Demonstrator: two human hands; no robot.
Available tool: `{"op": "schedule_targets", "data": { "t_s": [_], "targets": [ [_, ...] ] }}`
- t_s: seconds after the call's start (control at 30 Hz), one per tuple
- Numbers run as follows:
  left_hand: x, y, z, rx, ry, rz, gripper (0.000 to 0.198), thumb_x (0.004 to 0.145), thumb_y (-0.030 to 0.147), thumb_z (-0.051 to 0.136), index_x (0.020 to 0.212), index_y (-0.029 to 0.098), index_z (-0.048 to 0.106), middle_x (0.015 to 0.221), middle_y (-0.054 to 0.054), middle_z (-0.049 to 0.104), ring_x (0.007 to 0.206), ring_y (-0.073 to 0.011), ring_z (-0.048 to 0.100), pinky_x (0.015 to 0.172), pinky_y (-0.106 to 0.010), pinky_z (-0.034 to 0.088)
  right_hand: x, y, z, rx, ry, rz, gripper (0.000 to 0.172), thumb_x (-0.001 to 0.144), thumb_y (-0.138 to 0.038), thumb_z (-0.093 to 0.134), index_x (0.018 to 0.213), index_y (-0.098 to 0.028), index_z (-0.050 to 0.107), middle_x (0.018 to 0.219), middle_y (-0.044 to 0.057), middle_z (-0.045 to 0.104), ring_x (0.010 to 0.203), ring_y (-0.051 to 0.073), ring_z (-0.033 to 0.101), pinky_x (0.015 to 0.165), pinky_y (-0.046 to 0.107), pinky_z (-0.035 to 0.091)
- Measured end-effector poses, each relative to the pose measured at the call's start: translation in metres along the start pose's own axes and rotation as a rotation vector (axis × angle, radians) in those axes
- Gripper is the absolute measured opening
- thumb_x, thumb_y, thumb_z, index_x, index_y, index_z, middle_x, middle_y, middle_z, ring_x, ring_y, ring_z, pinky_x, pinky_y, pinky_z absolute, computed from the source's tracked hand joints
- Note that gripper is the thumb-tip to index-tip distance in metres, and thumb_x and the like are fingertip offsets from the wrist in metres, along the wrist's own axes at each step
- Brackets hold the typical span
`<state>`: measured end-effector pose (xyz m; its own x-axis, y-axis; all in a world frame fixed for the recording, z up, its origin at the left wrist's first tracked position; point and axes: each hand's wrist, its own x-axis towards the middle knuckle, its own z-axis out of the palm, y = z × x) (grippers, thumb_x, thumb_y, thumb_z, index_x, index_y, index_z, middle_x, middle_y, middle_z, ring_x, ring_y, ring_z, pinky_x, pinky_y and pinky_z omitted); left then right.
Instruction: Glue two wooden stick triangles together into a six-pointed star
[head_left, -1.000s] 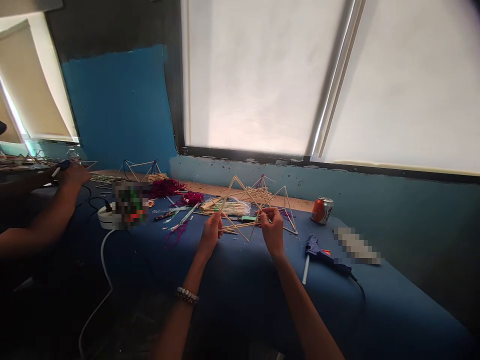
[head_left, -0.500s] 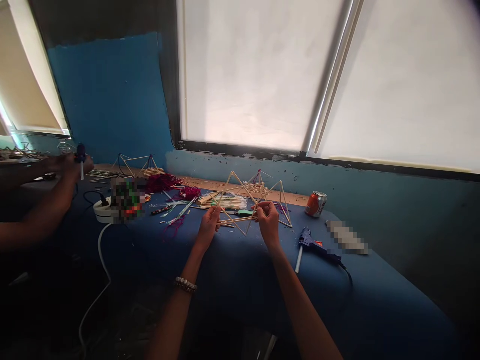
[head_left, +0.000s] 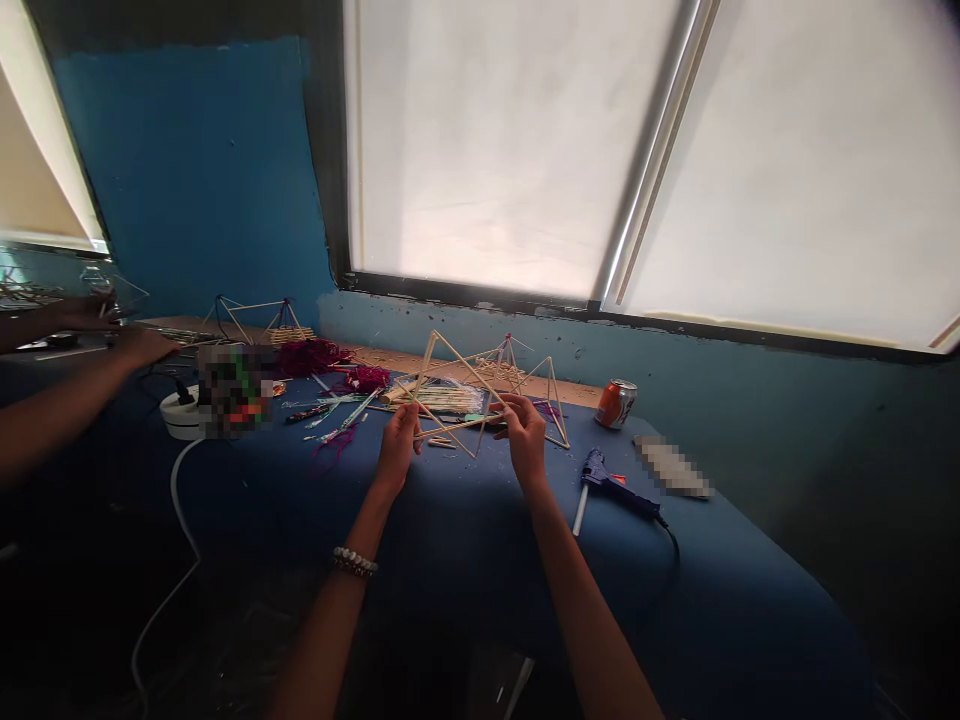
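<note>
A frame of thin wooden sticks (head_left: 450, 360), built from triangles, stands on the blue table (head_left: 465, 540). My left hand (head_left: 396, 442) pinches a low stick at the frame's left side. My right hand (head_left: 521, 432) is closed on the same low sticks near the frame's middle. Both hands rest just above the tabletop. A beaded bracelet sits on my left wrist.
A blue glue gun (head_left: 615, 485) with its cord lies right of my hands, an orange can (head_left: 615, 402) behind it. Loose sticks (head_left: 442, 398), magenta yarn (head_left: 322, 355) and a white power strip (head_left: 180, 412) lie to the left. Another person's arms (head_left: 67, 390) reach in at far left.
The view has swung right and down, so everything sits further left. My hands keep their hold on the stick frame. The other person's hand has lowered the glue gun it held up.
</note>
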<state>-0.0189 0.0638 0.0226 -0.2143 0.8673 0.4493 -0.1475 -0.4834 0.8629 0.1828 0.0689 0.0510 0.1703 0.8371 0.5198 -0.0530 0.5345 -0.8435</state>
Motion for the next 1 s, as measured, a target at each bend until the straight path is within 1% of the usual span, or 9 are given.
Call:
{"op": "schedule_targets", "data": {
  "t_s": [0.1,0.2,0.43,0.6,0.83,1.0],
  "targets": [
    [0.0,0.001,0.0,-0.003,0.01,0.005,0.057,0.082,0.076,0.062,0.09,0.019,0.063,0.063,0.006,0.036,0.047,-0.0073,0.035,0.042,-0.021,0.036,-0.002,-0.001,0.001,-0.027,-0.02,-0.032,0.033,0.083,-0.042,0.058,0.107,-0.02,0.063,0.098,0.008,0.076,0.073,0.02,0.069,0.051,0.028,0.051],
    [0.0,0.001,0.0,-0.002,0.009,0.008,0.058,0.082,0.076,0.063,0.091,0.019,0.063,0.064,0.006,0.036,0.047,-0.0072,0.036,0.042,-0.021,0.037,-0.002,0.0,0.002,-0.043,-0.026,-0.043,0.031,0.084,-0.041,0.056,0.106,-0.02,0.062,0.096,0.007,0.076,0.069,0.018,0.067,0.05,0.027,0.051],
    [0.0,-0.001,0.0,0.004,-0.007,0.012,0.057,0.081,0.076,0.064,0.09,0.02,0.062,0.062,0.007,0.037,0.045,-0.0069,0.036,0.041,-0.021,0.035,0.0,0.002,0.002,-0.04,-0.026,-0.014,0.026,0.082,-0.036,0.051,0.102,-0.021,0.057,0.085,0.002,0.07,0.056,0.014,0.06,0.045,0.026,0.048],
    [-0.001,0.002,0.001,0.006,-0.002,0.018,0.054,0.082,0.074,0.063,0.089,0.02,0.062,0.06,0.008,0.037,0.045,-0.0068,0.035,0.042,-0.021,0.035,-0.001,0.001,0.002,-0.036,-0.037,-0.002,0.025,0.082,-0.034,0.05,0.103,-0.021,0.055,0.083,0.001,0.067,0.055,0.013,0.058,0.045,0.025,0.046],
    [-0.003,0.008,0.002,-0.002,0.024,-0.001,0.057,0.078,0.075,0.066,0.087,0.019,0.063,0.063,0.007,0.037,0.046,-0.0063,0.033,0.041,-0.02,0.035,-0.002,0.002,0.002,-0.04,-0.045,0.004,0.024,0.081,-0.032,0.047,0.102,-0.022,0.053,0.08,-0.001,0.066,0.053,0.013,0.056,0.044,0.025,0.045],
    [-0.005,0.011,0.003,0.0,0.025,-0.02,0.057,0.078,0.075,0.066,0.088,0.019,0.064,0.067,0.006,0.038,0.047,-0.006,0.032,0.041,-0.02,0.036,-0.002,0.003,0.002,-0.051,-0.052,0.005,0.023,0.082,-0.032,0.047,0.102,-0.022,0.053,0.079,-0.001,0.065,0.055,0.013,0.057,0.045,0.025,0.045]
  ]
}}
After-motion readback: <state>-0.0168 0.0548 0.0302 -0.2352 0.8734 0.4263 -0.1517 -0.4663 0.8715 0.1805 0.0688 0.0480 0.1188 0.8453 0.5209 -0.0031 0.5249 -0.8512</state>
